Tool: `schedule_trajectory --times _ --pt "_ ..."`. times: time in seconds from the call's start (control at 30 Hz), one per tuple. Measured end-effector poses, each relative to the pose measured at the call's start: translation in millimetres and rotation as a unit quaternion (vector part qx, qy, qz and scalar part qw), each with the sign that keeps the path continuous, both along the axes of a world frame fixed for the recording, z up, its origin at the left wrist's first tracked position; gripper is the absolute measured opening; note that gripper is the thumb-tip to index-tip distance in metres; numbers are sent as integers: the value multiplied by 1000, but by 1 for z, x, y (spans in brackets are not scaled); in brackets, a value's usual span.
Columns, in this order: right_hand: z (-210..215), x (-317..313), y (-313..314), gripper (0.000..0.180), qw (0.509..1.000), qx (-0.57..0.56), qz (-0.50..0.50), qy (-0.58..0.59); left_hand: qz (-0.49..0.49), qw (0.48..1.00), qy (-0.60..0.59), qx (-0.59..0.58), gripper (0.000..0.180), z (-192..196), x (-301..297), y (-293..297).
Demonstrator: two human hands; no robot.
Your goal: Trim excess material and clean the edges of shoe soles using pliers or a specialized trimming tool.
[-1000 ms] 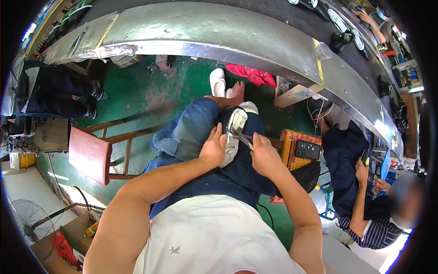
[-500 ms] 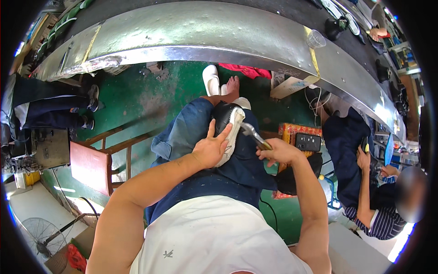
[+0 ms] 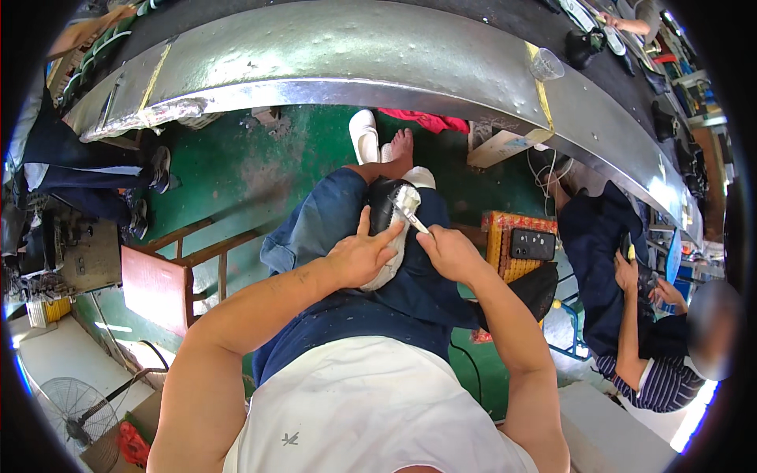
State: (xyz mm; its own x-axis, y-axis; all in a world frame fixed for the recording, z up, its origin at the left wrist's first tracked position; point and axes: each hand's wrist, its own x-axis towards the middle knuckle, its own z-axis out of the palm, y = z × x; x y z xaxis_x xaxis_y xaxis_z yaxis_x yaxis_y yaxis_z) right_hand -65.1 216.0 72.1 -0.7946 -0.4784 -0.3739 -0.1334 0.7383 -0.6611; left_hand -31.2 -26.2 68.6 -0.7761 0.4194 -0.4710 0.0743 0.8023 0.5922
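holding a black and white shoe (image 3: 388, 214) on my lap, my left hand (image 3: 359, 256) grips its side; my right hand (image 3: 448, 252) pinches a small brush (image 3: 408, 206) against it.

The left hand (image 3: 359, 256) steadies a black-and-white shoe (image 3: 392, 229) on the lap; the right hand (image 3: 448, 254) holds a small brush (image 3: 408, 206) against it

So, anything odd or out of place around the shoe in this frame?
Little stands out. The left hand steadies the shoe on the lap while the right hand holds a brush to it. One foot is bare beside a white slipper.
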Motion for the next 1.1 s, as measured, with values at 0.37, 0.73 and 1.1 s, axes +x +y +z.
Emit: schedule_trajectory --times 0.37,0.73,1.1 --pt "24 28 3 44 989 -132 -36 -64 211 967 -74 126 85 -10 34 -1" --pt "15 39 8 46 995 7 -7 -103 174 971 -83 138 95 -13 10 -5" --pt "1 12 -5 49 777 -394 -408 -274 174 927 80 323 110 -8 11 -18"
